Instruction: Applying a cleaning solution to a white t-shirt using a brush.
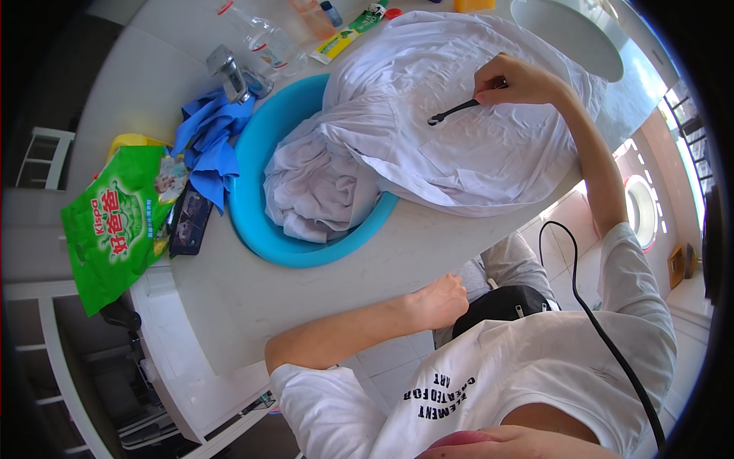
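Note:
My right hand (514, 79) is closed around the handle of a black toothbrush (457, 109). The brush head, with pale bristles, touches or hovers just over a white garment (459, 164) spread across the counter. Part of this cloth is bunched up inside a blue basin (306, 256) at the left. Near the counter's front edge my left hand (443, 301) is curled into a fist, away from the cloth, and nothing shows in it.
A metal faucet (228, 70) rises behind the basin, beside a clear plastic bottle (267, 44) and a toothpaste tube (348, 32). Left of the basin lie a blue cloth (206, 138), a phone (191, 222) and a green bag (115, 222). A black cable (604, 333) hangs at the right.

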### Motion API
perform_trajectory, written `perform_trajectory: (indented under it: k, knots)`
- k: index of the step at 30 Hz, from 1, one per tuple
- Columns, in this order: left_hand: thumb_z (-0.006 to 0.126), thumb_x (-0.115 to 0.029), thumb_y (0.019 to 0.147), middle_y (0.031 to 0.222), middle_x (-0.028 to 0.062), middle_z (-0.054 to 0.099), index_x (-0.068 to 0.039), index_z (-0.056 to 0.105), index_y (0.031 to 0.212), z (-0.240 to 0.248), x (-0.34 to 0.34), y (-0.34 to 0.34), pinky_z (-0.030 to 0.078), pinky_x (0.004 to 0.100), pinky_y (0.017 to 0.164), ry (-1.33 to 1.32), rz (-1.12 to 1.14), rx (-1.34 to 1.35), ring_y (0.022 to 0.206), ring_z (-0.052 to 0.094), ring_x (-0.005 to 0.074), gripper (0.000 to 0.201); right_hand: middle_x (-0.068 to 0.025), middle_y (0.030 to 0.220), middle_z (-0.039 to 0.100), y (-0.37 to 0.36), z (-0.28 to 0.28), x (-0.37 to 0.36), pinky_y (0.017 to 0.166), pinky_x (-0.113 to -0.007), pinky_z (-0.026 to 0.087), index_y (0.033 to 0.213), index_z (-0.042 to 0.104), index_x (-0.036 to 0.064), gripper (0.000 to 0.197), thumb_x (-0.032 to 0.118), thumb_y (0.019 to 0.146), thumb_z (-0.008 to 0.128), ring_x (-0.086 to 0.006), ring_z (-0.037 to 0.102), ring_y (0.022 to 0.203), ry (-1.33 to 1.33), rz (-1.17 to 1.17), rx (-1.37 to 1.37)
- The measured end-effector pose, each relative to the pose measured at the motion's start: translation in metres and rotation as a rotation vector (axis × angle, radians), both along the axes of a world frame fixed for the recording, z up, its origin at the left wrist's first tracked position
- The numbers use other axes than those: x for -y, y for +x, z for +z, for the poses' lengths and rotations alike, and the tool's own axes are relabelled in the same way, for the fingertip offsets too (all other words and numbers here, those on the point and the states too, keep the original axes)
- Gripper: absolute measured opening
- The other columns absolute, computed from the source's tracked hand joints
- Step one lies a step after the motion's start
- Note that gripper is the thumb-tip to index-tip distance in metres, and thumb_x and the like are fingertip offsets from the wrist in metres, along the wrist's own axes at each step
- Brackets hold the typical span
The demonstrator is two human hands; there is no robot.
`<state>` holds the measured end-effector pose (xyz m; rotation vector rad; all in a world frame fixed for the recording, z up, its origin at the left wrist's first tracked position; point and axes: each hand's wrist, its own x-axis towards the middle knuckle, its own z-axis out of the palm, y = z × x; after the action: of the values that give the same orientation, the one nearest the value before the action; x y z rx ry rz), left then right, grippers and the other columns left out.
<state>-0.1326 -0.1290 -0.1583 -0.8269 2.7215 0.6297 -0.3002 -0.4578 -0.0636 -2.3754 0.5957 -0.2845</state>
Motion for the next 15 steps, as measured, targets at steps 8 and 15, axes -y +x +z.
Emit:
perform_trajectory:
  k: [8, 15]
  knots:
    - [0.066, -0.017, 0.073, 0.084, 0.0095, 0.07, -0.007, 0.075, 0.073, 0.0029, 0.0, 0.0014, 0.047, 0.038, 0.083, -0.015, -0.019, -0.001, 0.088, 0.065, 0.0246, 0.014, -0.0052, 0.07, 0.066, -0.0018, 0.0054, 0.0006, 0.06, -0.027, 0.045, 0.084, 0.071, -0.0013, 0.014, 0.012, 0.087, 0.07, -0.0119, 0.059, 0.064, 0.009, 0.021, -0.071]
    - [0.066, -0.017, 0.073, 0.086, 0.0099, 0.071, -0.007, 0.075, 0.073, 0.0039, 0.0005, -0.0009, 0.047, 0.0385, 0.084, 0.028, 0.003, 0.016, 0.09, 0.066, 0.0248, 0.014, -0.006, 0.071, 0.067, -0.0005, 0.0025, 0.003, 0.06, -0.027, 0.046, 0.086, 0.072, -0.0013, 0.014, 0.012, 0.087, 0.07, -0.0128, 0.059, 0.064, -0.011, 0.042, -0.043]
